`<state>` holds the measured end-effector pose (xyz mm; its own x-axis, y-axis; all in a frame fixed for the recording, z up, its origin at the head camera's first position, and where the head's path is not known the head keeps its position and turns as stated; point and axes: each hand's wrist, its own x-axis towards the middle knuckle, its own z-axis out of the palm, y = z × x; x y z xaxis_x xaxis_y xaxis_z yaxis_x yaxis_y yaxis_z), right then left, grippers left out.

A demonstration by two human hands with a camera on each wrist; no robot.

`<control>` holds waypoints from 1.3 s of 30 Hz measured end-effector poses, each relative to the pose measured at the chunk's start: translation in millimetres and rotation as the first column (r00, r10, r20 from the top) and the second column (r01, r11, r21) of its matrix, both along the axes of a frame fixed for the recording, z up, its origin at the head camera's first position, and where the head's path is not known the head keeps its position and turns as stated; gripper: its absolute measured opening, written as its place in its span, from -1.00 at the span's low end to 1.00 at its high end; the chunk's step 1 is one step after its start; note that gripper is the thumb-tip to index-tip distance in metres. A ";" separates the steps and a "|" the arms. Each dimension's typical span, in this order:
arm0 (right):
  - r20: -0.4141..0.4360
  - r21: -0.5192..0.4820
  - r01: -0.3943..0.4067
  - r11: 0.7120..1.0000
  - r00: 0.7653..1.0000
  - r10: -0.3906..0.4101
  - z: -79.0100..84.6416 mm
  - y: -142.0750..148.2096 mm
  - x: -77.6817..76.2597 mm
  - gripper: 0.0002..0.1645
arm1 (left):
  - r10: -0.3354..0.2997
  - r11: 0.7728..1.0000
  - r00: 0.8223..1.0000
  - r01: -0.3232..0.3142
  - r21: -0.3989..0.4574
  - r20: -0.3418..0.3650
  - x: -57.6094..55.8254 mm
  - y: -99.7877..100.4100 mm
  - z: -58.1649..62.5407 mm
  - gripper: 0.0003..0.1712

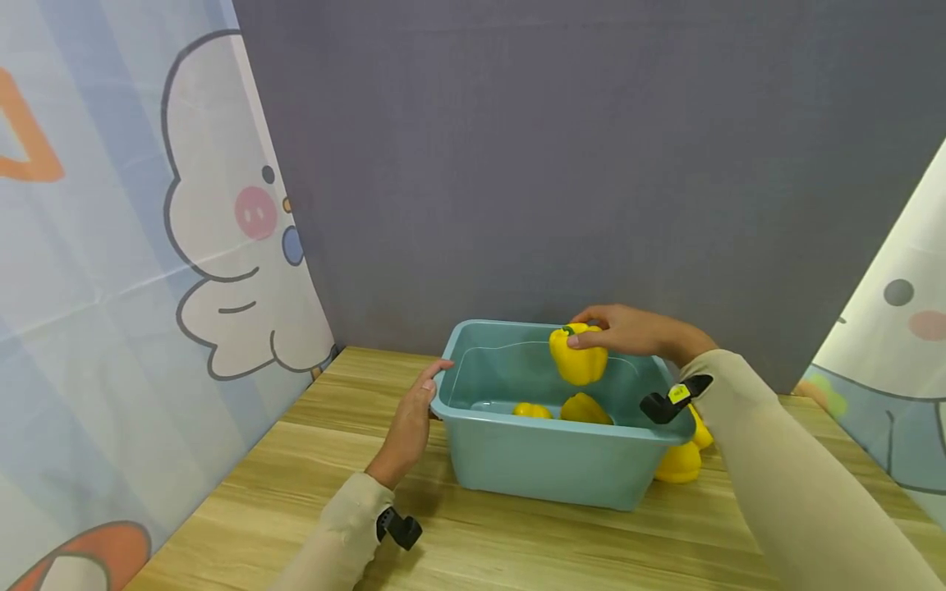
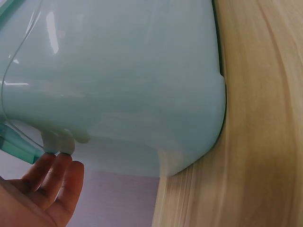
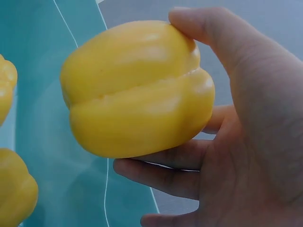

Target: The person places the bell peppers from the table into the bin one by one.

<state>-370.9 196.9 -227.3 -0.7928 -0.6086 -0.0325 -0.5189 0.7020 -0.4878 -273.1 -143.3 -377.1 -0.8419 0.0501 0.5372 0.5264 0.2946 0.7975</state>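
Observation:
A yellow bell pepper [image 1: 579, 355] with a green stem hangs over the inside of a blue-green plastic basin [image 1: 543, 464]. My right hand [image 1: 628, 330] grips that pepper between thumb and fingers; the right wrist view shows the lobed pepper [image 3: 137, 90] close up, thumb on one side, fingers on the other. At the basin's left end, my left hand [image 1: 410, 417] touches the rim, and its fingertips [image 2: 72, 175] rest on the outer wall in the left wrist view. Inside lie two more yellow peppers, one pepper [image 1: 532, 410] left of the other pepper [image 1: 584, 408], partly hidden by the front wall.
Beyond the basin's right end, yellow peppers [image 1: 678, 464] sit on the wooden table [image 1: 480, 550], partly covered by the basin and right sleeve. A grey backdrop [image 1: 591, 148] rises behind. Cartoon-printed cloths flank both sides, the left cloth [image 1: 111, 328] being nearer.

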 end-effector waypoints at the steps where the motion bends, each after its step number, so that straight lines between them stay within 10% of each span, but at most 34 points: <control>1: 0.000 -0.002 0.005 1.000 1.000 -0.005 -0.1 -0.8 -0.1 -0.15 | -0.001 1.000 1.000 0.001 0.003 -0.002 0.0 0.1 0.2 -0.43; 39: 0.073 -0.091 0.001 0.996 0.997 0.005 1.4 -5.3 -8.5 -0.21 | -0.012 1.000 0.999 0.012 0.011 -0.038 -0.5 2.9 -1.4 -0.39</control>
